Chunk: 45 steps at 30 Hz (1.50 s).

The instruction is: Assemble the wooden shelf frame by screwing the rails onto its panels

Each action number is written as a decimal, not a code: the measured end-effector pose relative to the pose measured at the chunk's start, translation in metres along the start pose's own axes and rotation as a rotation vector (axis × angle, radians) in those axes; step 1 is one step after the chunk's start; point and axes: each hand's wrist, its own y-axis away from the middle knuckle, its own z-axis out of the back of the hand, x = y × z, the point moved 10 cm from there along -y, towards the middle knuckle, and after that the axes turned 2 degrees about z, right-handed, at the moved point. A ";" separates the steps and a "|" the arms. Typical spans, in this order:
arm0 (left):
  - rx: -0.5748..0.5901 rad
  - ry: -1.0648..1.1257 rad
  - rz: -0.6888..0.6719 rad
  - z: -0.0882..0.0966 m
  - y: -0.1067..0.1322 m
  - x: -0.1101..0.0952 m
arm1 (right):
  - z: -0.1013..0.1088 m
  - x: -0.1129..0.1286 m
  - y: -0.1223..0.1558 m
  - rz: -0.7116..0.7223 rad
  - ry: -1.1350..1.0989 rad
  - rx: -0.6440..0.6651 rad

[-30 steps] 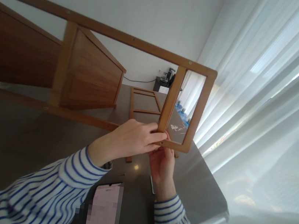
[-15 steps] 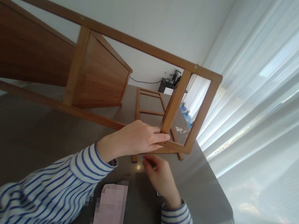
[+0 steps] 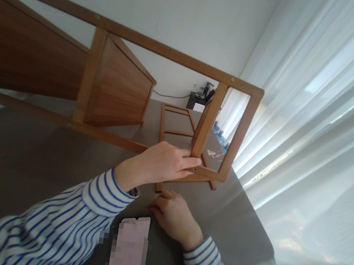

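Head view: left hand grips frame beyond pixelated phone.

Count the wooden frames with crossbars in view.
2: the raised frame, gripped near one end by the left hand, and the flat frame, lying on the table beyond. The wooden panels could hide more.

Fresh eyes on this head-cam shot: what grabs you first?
First, the long wooden frame slanting from the picture's left edge to right of centre, its near rail held near the right end in the left hand's grip. Next, the white curtain filling the right side. Then the right hand, low near the centre, over the grey table.
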 end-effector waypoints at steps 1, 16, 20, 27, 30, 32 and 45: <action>-0.005 -0.002 0.001 0.000 0.000 0.000 | 0.002 0.002 0.001 0.003 0.003 -0.004; 0.004 0.038 0.002 -0.001 -0.001 0.001 | 0.149 0.043 0.064 0.001 0.270 -0.760; -0.002 0.060 0.010 0.001 -0.001 0.001 | 0.149 0.048 0.056 -0.001 0.433 -0.757; -0.006 0.071 0.000 0.005 -0.002 -0.001 | 0.145 0.050 0.046 -0.040 0.541 -0.730; -0.016 0.073 -0.004 0.005 -0.002 -0.001 | 0.146 0.050 0.043 -0.070 0.571 -0.719; -0.021 0.071 -0.006 0.005 -0.002 -0.001 | 0.147 0.051 0.041 -0.087 0.585 -0.716; -0.036 0.081 -0.013 0.008 -0.003 -0.003 | 0.150 0.038 0.039 -0.247 0.548 -0.701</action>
